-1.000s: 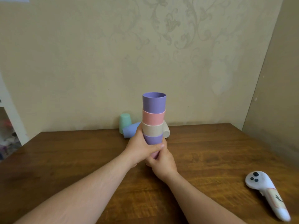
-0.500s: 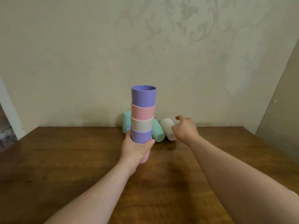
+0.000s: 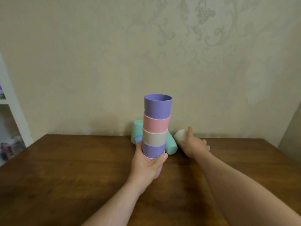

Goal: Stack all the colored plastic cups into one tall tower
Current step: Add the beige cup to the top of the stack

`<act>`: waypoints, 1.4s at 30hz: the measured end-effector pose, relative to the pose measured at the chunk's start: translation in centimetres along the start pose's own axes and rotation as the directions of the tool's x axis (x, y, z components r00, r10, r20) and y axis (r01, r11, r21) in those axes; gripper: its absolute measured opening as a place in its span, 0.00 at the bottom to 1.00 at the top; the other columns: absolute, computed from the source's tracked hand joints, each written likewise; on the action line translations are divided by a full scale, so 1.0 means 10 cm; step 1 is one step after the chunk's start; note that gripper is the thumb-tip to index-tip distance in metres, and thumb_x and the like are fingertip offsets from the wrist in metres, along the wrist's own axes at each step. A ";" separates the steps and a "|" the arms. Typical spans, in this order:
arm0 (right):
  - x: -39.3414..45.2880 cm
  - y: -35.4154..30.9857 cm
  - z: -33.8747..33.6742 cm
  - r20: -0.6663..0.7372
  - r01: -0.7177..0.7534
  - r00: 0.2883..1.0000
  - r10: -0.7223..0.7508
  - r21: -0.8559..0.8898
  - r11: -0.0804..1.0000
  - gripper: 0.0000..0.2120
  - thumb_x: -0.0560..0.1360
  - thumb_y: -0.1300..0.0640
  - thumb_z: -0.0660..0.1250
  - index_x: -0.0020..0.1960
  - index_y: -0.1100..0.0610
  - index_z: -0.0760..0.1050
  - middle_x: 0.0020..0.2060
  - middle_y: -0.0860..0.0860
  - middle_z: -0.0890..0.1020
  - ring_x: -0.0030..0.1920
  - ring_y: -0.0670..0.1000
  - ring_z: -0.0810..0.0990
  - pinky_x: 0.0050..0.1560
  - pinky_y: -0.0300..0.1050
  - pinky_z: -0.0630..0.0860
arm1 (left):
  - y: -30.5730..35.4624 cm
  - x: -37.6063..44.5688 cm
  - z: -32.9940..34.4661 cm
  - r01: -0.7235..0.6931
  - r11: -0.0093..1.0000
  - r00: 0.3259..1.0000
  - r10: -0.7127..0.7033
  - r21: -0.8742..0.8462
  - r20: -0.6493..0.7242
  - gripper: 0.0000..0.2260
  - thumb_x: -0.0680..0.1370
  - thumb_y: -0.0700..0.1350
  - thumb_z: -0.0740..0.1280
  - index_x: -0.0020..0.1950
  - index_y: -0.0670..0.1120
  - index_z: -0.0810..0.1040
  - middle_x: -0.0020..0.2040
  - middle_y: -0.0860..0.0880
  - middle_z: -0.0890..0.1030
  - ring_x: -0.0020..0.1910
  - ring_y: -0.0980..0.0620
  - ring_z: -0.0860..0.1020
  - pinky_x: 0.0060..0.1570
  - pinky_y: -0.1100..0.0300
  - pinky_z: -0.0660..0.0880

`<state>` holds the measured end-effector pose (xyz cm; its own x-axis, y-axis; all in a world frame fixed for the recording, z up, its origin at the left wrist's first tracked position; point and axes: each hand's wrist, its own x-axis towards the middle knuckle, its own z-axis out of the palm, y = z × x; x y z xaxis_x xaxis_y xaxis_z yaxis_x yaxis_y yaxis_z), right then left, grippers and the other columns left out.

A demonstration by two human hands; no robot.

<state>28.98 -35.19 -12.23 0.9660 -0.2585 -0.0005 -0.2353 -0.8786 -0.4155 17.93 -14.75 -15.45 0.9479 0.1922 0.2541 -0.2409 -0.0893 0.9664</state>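
Observation:
A nested stack of cups (image 3: 156, 126) stands upright mid-table: purple on top, then pink, beige, purple, and a pink one at the bottom. My left hand (image 3: 146, 163) is wrapped around its lower part. My right hand (image 3: 192, 146) grips a white cup (image 3: 180, 134) to the right of the stack, near the wall, bottom pointing up-left. A mint cup (image 3: 171, 145) lies on its side between the stack and my right hand. Behind the stack an upside-down mint cup (image 3: 136, 131) stands, with a bit of a blue cup (image 3: 138, 139) showing beside it.
The wooden table (image 3: 81, 176) runs up to a patterned wall at the back. A white shelf unit (image 3: 11, 111) stands past the left edge. Another wall closes in at the far right.
My right hand left the stack, reached right toward the wall and closed on the white cup, lifting it. My left hand keeps hold of the stack. The view shifted.

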 end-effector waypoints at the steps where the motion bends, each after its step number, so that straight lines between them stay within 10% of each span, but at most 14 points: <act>1: -0.05 0.05 -0.04 -0.025 -0.010 1.000 0.010 0.020 1.000 0.42 0.83 0.36 0.59 0.86 0.43 0.37 0.72 0.60 0.78 0.74 0.67 0.69 0.70 0.60 0.67 | 0.01 -0.01 -0.01 0.002 1.000 1.000 -0.002 -0.006 0.010 0.28 0.72 0.44 0.83 0.64 0.61 0.74 0.54 0.70 0.85 0.54 0.67 0.84 0.48 0.73 0.78; 7: -0.58 0.32 -0.22 -0.153 0.034 0.988 -0.001 0.214 0.976 0.57 0.73 0.43 0.76 0.86 0.46 0.39 0.65 0.57 0.82 0.64 0.62 0.82 0.53 0.52 0.75 | 0.18 -0.15 -0.07 0.047 0.999 0.996 -0.046 -0.016 0.083 0.33 0.71 0.48 0.84 0.70 0.60 0.72 0.61 0.61 0.84 0.58 0.62 0.83 0.52 0.67 0.77; 17: -1.53 0.51 -0.06 -0.216 0.138 0.976 -0.039 0.469 0.872 0.48 0.69 0.48 0.81 0.82 0.48 0.60 0.72 0.53 0.77 0.69 0.57 0.79 0.67 0.53 0.78 | 0.33 -0.74 -0.10 0.057 0.997 0.998 -0.058 -0.046 -0.028 0.39 0.68 0.43 0.86 0.74 0.56 0.71 0.61 0.62 0.81 0.59 0.62 0.81 0.49 0.69 0.76; 21: -1.64 0.35 -0.42 -0.228 0.139 0.973 -0.021 0.515 0.846 0.47 0.70 0.48 0.81 0.82 0.51 0.62 0.72 0.56 0.78 0.69 0.58 0.79 0.68 0.52 0.77 | 0.47 -0.73 -0.21 0.052 0.998 0.998 -0.054 -0.031 -0.041 0.48 0.65 0.45 0.87 0.79 0.58 0.67 0.63 0.61 0.80 0.62 0.56 0.81 0.63 0.54 0.79; 28: -1.75 -0.50 -1.79 -0.451 0.449 0.883 -0.132 0.728 0.517 0.44 0.71 0.44 0.83 0.79 0.48 0.65 0.61 0.46 0.80 0.60 0.51 0.82 0.52 0.44 0.78 | 1.15 -0.51 -0.36 -0.037 0.996 0.998 0.042 -0.081 0.057 0.50 0.67 0.56 0.85 0.81 0.65 0.58 0.66 0.62 0.80 0.60 0.60 0.83 0.61 0.50 0.81; 33: -2.06 -1.06 -2.09 -0.454 0.564 0.825 -0.335 0.696 0.445 0.40 0.73 0.50 0.82 0.79 0.47 0.65 0.54 0.39 0.75 0.51 0.39 0.80 0.41 0.31 0.79 | 1.34 -0.51 -0.27 -0.028 0.999 0.994 0.025 0.037 0.103 0.29 0.72 0.55 0.81 0.69 0.58 0.73 0.59 0.55 0.84 0.57 0.54 0.83 0.50 0.56 0.82; 37: -2.11 -1.14 -1.74 -0.350 0.573 0.815 -0.463 0.605 0.552 0.44 0.70 0.52 0.82 0.80 0.43 0.65 0.57 0.42 0.77 0.61 0.53 0.82 0.61 0.53 0.84 | 1.27 -0.51 -0.22 -0.064 0.997 0.997 0.063 0.035 0.039 0.27 0.74 0.55 0.79 0.69 0.57 0.73 0.59 0.56 0.83 0.57 0.55 0.83 0.54 0.53 0.80; 42: -2.05 -1.05 -1.43 -0.315 0.523 0.845 -0.432 0.658 0.542 0.40 0.72 0.49 0.81 0.79 0.41 0.65 0.66 0.46 0.77 0.63 0.53 0.81 0.60 0.51 0.83 | 1.22 -0.44 -0.12 -0.105 0.994 0.994 0.105 -0.015 -0.010 0.21 0.73 0.54 0.80 0.61 0.54 0.76 0.52 0.55 0.86 0.53 0.55 0.85 0.51 0.57 0.82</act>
<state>10.17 -26.39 5.17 0.8843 0.0349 0.4655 0.4475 -0.3475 -0.8240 10.58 -15.48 -4.72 0.9155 0.1911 0.3541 -0.3420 -0.0940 0.9350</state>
